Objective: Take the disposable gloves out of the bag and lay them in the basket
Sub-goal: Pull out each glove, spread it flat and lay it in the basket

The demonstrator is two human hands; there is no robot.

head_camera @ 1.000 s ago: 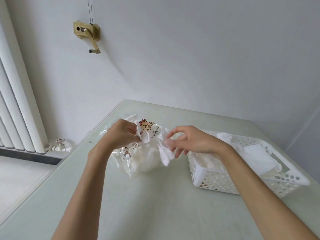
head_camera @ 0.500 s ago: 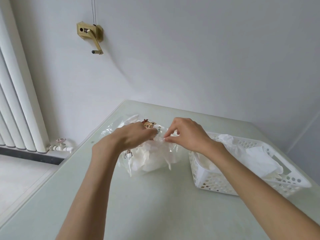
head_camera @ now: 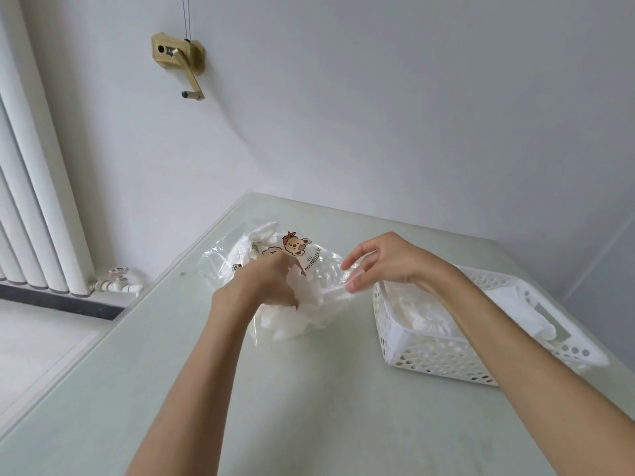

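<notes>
Left hand (head_camera: 266, 286): I see it gripping the clear bag (head_camera: 309, 269) at its mouth, on the table (head_camera: 309, 407).
Right hand (head_camera: 385, 262): pinches a glove (head_camera: 335, 293) half out; I'd draw it slowly rightward.
Basket (head_camera: 429, 355): right, gloves already inside.

The bag (head_camera: 309, 266) reads "AFTERNOON TEA".

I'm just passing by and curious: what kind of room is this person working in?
Probably a room in a home, though I can't be sure. A white column radiator stands by the plain wall, a brass hand crank is mounted above, and the work happens on a pale glass-topped table.
</notes>
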